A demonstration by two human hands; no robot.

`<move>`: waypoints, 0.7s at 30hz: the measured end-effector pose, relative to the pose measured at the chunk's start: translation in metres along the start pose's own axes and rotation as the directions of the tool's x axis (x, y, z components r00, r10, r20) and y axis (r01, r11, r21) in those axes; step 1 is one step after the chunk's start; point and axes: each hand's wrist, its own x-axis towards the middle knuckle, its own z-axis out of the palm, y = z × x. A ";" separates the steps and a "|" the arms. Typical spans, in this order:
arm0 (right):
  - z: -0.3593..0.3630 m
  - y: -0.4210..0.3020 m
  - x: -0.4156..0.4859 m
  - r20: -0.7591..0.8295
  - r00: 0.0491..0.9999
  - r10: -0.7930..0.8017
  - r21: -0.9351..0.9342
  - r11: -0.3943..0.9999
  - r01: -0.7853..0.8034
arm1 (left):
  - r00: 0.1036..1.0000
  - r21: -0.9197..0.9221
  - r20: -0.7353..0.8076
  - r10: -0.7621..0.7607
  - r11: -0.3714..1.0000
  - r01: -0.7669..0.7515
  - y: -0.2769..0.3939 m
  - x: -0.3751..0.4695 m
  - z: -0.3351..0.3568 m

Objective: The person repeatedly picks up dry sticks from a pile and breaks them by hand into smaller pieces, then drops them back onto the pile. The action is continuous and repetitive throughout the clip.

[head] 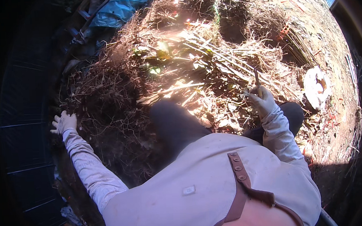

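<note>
My left hand (65, 122), pale and perhaps gloved, is stretched out to the far left with its fingers spread at the edge of a heap of thin brown roots (105, 77). At the right, my right hand (261, 101) is closed around a thin tool with a yellowish handle (259, 93), perhaps a knife, its dark narrow end pointing up. A pale scrap lies by that hand's fingertips. Between the hands, cut stems (221, 58) and dry leaves lie in bright sun over the roots. Part of the left pile is in deep shadow.
A bundle of stems with an orange tie (298, 47) lies at the upper right, above a round white object (317, 87). Blue plastic sheeting (114, 12) is at the upper left. Dark sheeting (26, 145) runs down the left side. My bent knees (173, 119) border the pile.
</note>
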 end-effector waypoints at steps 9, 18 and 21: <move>-0.058 0.017 0.060 -0.499 0.862 -0.086 0.511 0.774 0.374 | 0.394 -0.975 -0.201 0.897 -0.221 0.005 0.245 -0.184 -0.030; -0.044 0.012 -0.008 -0.296 0.950 -0.098 0.331 0.923 0.198 | -0.024 -0.495 0.026 0.999 0.034 0.868 0.518 -0.408 0.011; -0.046 0.023 -0.035 -0.281 0.957 -0.072 0.358 0.918 0.174 | -0.112 -0.412 0.184 0.976 0.180 0.893 0.481 -0.412 -0.092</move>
